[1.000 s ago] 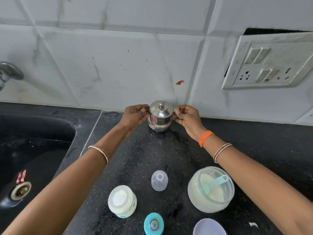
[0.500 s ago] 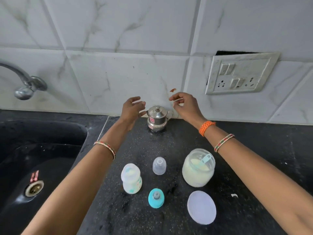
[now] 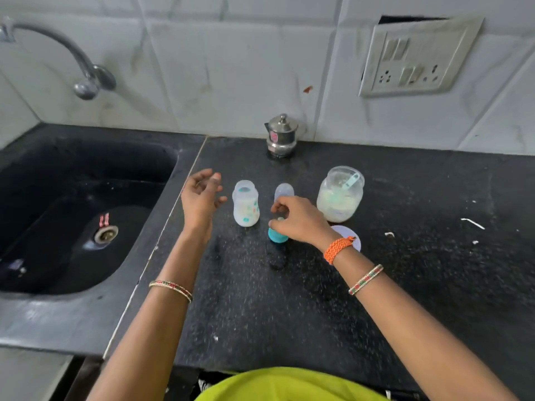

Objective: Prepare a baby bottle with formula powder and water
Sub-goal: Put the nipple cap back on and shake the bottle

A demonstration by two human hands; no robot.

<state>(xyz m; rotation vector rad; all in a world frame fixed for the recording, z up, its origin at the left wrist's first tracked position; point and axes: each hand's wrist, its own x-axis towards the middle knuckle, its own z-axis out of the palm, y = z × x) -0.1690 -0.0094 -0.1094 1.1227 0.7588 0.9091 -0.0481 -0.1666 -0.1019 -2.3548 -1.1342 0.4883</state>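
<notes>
An open baby bottle (image 3: 245,205) with a printed pattern stands on the black counter (image 3: 289,308). My left hand (image 3: 202,198) hovers just left of it, fingers loosely spread and holding nothing. My right hand (image 3: 301,221) pinches the teal nipple ring (image 3: 276,236) from above; the ring looks lifted slightly, with a shadow beneath it. Behind that hand stands the clear bottle cap (image 3: 284,190). To the right is the open formula jar (image 3: 340,196) with a pale scoop (image 3: 351,180) inside. The small lidded steel water pot (image 3: 281,136) stands at the wall.
The jar's round lid (image 3: 354,241) lies flat, partly hidden by my right wrist. A black sink (image 3: 72,215) with a tap (image 3: 86,79) fills the left side. A switch and socket plate (image 3: 417,59) hangs on the tiled wall. Small white scraps (image 3: 472,223) lie at right.
Both hands left the steel pot at the wall and came back toward me. The right hand has taken hold of the teal nipple ring; the left now hovers beside the bottle.
</notes>
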